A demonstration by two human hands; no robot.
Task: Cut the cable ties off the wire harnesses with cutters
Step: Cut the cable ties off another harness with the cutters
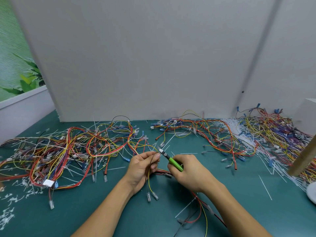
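Observation:
My left hand (pixel 143 165) pinches a thin bundle of yellow, black and red wires (pixel 149 181) above the green table, their clear connectors hanging below my palm. My right hand (pixel 186 171) grips green-handled cutters (pixel 171 159). The cutters' metal jaws point up and left and meet the wires right at my left fingertips. A cable tie at the jaws is too small to make out. The wires in my left hand run on into a large tangled harness pile (pixel 71 151) on the left.
A second heap of harnesses (pixel 256 132) and loose white cable ties (pixel 229 124) fills the back right. Cut tie pieces (pixel 10 200) litter the left front. A white wall panel stands behind, a wooden post (pixel 304 159) and a white dish edge (pixel 312 192) at the right.

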